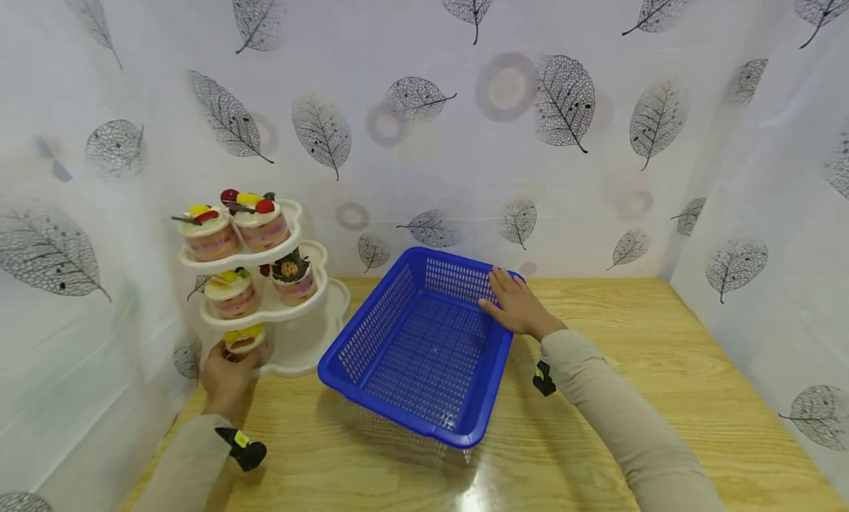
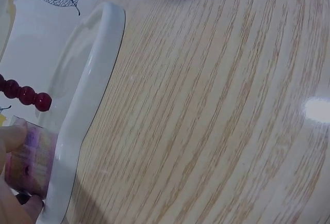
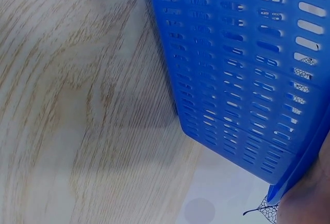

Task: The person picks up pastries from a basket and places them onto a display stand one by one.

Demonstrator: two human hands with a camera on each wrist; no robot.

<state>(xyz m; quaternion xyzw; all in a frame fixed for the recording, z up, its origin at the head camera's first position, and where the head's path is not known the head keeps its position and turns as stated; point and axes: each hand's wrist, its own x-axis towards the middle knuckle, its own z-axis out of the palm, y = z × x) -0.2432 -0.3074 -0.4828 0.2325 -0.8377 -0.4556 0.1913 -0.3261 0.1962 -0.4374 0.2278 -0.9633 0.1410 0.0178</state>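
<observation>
My left hand (image 1: 228,376) grips a small cake cup (image 1: 247,342) with a yellow topping, on the bottom tier of a white three-tier stand (image 1: 305,346). In the left wrist view, the thumb and fingers are on the sides of the pink-layered cup (image 2: 31,159), beside the tier's raised white rim (image 2: 93,84). A blue perforated plastic basket (image 1: 431,335) stands right of the stand, with nothing in it. On its far right corner rests my right hand (image 1: 520,306), fingers extended over the rim and thumb towards the inside. The right wrist view shows the basket's slotted outer side (image 3: 232,69).
Two fruit-topped cake cups (image 1: 264,225) sit on the top tier, and two more (image 1: 295,280) on the middle one. Red beads (image 2: 26,95) show near the stand's post. A leaf-patterned curtain (image 1: 411,166) encloses the wooden table (image 1: 637,328).
</observation>
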